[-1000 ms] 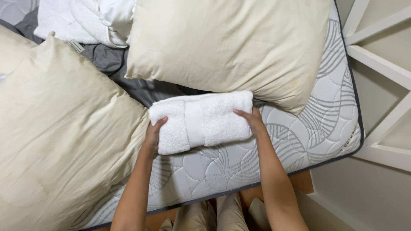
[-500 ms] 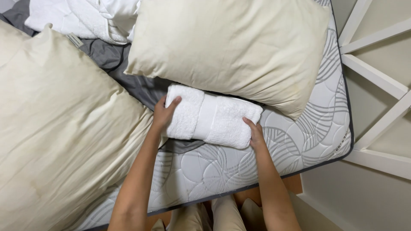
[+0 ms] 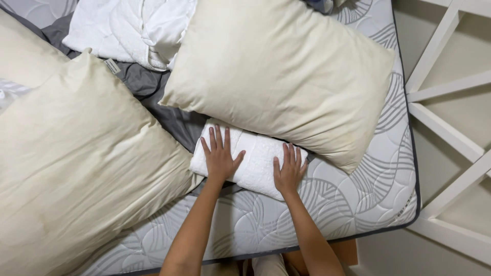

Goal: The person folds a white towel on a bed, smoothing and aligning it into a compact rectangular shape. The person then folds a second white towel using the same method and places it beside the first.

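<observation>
On the bare mattress, between two cream pillows, lies the folded white towel — left hand and right hand pressed flat on top, fingers spread, grasping nothing.

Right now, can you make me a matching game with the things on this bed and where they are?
Things:
1. folded white towel
2. big cream pillow
3. crumpled white blanket
4. grey sheet

Places:
A. top of the picture, bunched up behind the pillows
B. under both hands, left hand and right hand flat on it
C. lying dark in the gap between the two pillows
D. just behind the towel, its lower edge against it

Pairs: 1-B, 2-D, 3-A, 4-C
</observation>
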